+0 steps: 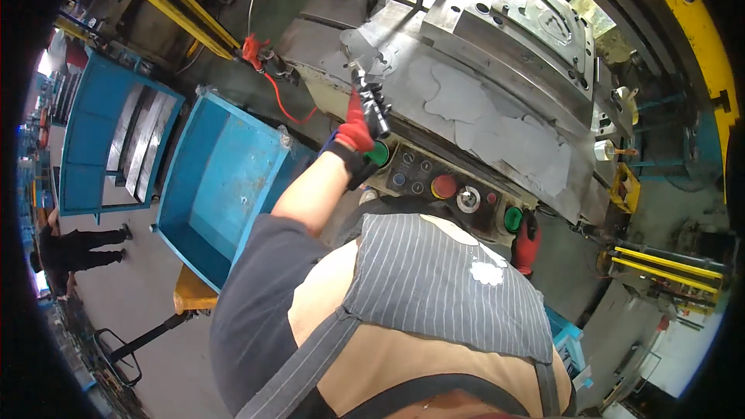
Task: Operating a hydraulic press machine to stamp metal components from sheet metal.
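My left hand (358, 126), in a red and black glove, is closed around a dark tool (375, 112) with a shiny metal tip. It is raised over the front edge of the machine bed (423, 101), left of the control panel (419, 174). I cannot make out the tool's exact kind. A green push button (378, 153) sits just below that hand. My right hand (527, 244), also in a red and black glove, hangs at the panel's right end beside a second green button (513, 219); whether it touches the button is unclear, and its fingers are partly hidden.
A large metal die (528, 27) stands on the bed, with thin grey sheet pieces (497, 120) in front. The panel has a red mushroom button (444, 186). A blue bin (233, 178) and a red hose (281, 97) are on the left. Another person (81, 250) is far left.
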Tool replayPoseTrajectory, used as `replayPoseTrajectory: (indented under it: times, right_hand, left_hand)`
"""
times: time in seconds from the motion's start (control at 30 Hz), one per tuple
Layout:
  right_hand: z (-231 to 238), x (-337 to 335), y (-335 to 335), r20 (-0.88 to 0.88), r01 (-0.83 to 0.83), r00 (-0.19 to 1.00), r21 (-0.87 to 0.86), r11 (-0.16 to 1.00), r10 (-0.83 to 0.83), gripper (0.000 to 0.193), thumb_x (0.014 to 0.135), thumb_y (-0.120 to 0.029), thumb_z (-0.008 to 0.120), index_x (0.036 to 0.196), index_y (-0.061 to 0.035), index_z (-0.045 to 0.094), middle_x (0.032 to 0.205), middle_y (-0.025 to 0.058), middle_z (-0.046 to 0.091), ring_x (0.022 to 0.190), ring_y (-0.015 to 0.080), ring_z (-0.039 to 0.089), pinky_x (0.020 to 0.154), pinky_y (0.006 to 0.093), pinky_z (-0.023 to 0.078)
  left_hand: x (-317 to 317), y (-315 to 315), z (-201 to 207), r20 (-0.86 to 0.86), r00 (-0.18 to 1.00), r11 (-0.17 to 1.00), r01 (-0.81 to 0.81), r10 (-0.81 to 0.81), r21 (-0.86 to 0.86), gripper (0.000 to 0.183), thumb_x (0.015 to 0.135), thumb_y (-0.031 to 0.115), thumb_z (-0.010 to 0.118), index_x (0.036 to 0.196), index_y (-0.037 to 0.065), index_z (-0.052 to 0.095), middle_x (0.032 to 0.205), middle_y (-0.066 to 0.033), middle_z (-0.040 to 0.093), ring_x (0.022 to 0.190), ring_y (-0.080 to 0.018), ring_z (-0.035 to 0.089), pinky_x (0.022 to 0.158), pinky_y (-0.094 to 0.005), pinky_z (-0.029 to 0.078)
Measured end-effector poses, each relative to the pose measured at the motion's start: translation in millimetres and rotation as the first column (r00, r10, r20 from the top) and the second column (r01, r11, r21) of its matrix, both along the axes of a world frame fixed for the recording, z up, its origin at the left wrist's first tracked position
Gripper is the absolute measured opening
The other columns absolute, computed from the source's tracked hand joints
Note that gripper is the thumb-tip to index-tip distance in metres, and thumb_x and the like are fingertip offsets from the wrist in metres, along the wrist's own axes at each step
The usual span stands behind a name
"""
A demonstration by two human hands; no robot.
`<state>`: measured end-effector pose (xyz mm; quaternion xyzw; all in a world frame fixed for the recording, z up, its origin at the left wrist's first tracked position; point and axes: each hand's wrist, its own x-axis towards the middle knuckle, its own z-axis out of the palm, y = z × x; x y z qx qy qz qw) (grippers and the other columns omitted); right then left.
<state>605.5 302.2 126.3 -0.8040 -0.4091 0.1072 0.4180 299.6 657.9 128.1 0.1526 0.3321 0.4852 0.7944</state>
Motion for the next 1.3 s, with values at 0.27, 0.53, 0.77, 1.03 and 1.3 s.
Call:
replayPoseTrajectory:
  times: [0.27, 0.53, 0.77, 1.03, 1.3]
  right_hand:
    - [49, -30, 74, 0.045, -0.162, 0.986, 0.030, 0.986, 0.161, 0.032, 0.076, -0.003, 0.059, 0.107, -0.0011, 0.053, 0.106, 0.0123, 0.055, 0.097, 0.0225, 0.053, 0.086, 0.0325, 0.039]
    - [22, -35, 78, 0.019, -0.170, 0.985, 0.049, 0.984, 0.169, 0.035, 0.075, -0.010, 0.061, 0.109, -0.0043, 0.054, 0.105, 0.0138, 0.056, 0.098, 0.0249, 0.053, 0.086, 0.0335, 0.039]
    - [43, -46, 96, 0.034, -0.297, 0.955, 0.033, 0.954, 0.296, 0.037, 0.074, -0.012, 0.061, 0.109, -0.0024, 0.053, 0.106, 0.0155, 0.056, 0.099, 0.0283, 0.052, 0.086, 0.0334, 0.039]
    - [37, -59, 108, -0.050, -0.348, 0.938, -0.135, 0.928, 0.344, 0.040, 0.074, -0.022, 0.062, 0.110, -0.0058, 0.052, 0.109, 0.0170, 0.053, 0.102, 0.0333, 0.050, 0.088, 0.0364, 0.039]
    - [91, -160, 244, 0.141, -0.767, 0.580, -0.238, 0.596, 0.802, 0.049, 0.073, -0.031, 0.061, 0.115, -0.0081, 0.049, 0.121, 0.0184, 0.044, 0.113, 0.0344, 0.040, 0.095, 0.0376, 0.034]
  left_hand:
    - [54, 25, 4, 0.025, 0.995, 0.995, -0.096, 0.097, -0.035, 0.052, 0.079, 0.065, 0.037, 0.086, 0.015, 0.051, 0.058, 0.0017, 0.042, 0.047, -0.0140, 0.039, 0.044, -0.0280, 0.037]
    - [49, 19, 4, 0.080, 0.991, 0.993, -0.104, 0.108, -0.049, 0.050, 0.078, 0.058, 0.048, 0.073, 0.009, 0.048, 0.051, -0.0026, 0.041, 0.040, -0.0188, 0.041, 0.040, -0.0330, 0.040]
    - [47, 3, 16, -0.040, 0.994, 0.993, -0.103, 0.105, 0.050, 0.039, 0.084, 0.046, 0.046, 0.075, 0.008, 0.050, 0.051, -0.0015, 0.041, 0.039, -0.0162, 0.040, 0.038, -0.0304, 0.037]
    - [-36, -17, 54, -0.455, 0.889, 0.941, 0.111, 0.050, 0.319, 0.018, 0.085, 0.026, 0.052, 0.086, 0.008, 0.055, 0.055, 0.0023, 0.048, 0.043, -0.0097, 0.046, 0.038, -0.0234, 0.037]
    - [-108, 133, 12, -0.673, 0.738, 0.935, 0.268, -0.045, 0.231, 0.025, 0.076, 0.024, 0.063, 0.091, 0.005, 0.058, 0.063, -0.0020, 0.054, 0.046, -0.0124, 0.050, 0.039, -0.0276, 0.039]
